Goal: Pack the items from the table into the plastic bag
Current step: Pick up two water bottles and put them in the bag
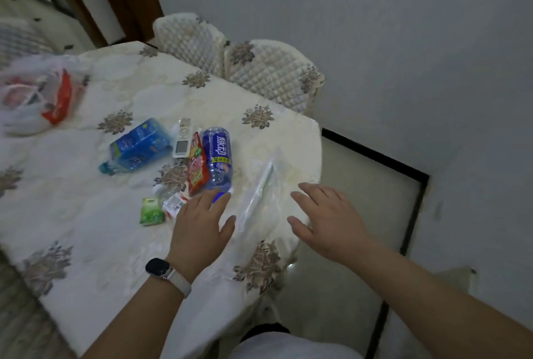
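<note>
Far off at 10 o'clock, a full bag [31,93], not part of this job it seems. Near the middle, blue pack [138,144], remote [182,139], red packet [197,168] and bottle [217,157], bunched side by side, easy to grab one by one. Green pack [150,211] at 8 o'clock from the bottle. Left hand [202,226] flat and spread, holding nothing, over the bottle's near end. Flat clear bag [264,191] between the hands, likely ready to be opened. Right hand [326,217] wide open too, empty, at the bag's edge

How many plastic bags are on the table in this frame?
2. A flat, clear, empty bag lies near the table's right edge between both hands; a filled white bag sits at the far left. Others may lie out of view.
</note>
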The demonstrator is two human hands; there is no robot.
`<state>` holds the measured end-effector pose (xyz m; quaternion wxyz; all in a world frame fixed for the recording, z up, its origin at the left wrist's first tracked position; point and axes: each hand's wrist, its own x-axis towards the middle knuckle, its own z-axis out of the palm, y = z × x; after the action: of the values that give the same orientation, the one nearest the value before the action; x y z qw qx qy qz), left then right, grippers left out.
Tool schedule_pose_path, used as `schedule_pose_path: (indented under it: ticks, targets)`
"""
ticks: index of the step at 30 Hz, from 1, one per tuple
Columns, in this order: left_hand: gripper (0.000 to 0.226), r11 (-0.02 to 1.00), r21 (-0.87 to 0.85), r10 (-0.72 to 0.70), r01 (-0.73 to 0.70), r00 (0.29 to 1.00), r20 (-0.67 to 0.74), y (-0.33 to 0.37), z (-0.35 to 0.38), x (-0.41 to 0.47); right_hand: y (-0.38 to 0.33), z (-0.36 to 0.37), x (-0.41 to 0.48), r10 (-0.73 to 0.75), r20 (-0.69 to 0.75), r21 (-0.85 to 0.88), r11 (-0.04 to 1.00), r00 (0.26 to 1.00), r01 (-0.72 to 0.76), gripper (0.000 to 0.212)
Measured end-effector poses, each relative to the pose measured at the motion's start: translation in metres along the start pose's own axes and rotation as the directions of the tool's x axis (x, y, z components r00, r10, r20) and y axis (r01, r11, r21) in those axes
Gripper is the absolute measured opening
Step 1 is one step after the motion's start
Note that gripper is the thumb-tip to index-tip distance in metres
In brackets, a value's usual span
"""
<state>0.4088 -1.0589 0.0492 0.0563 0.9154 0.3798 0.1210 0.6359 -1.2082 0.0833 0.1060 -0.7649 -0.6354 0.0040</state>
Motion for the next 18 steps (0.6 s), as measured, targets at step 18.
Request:
schedule_pose_path:
  ticks: [18]
  targets:
    - [0.056,0.791,-0.013,-0.612,0.612,0.791,-0.003,-0.052,0.051,0.024,-0.026,0.076,0.200,-0.178,0.326,0.346,0.936,0.928,0.057,0.050]
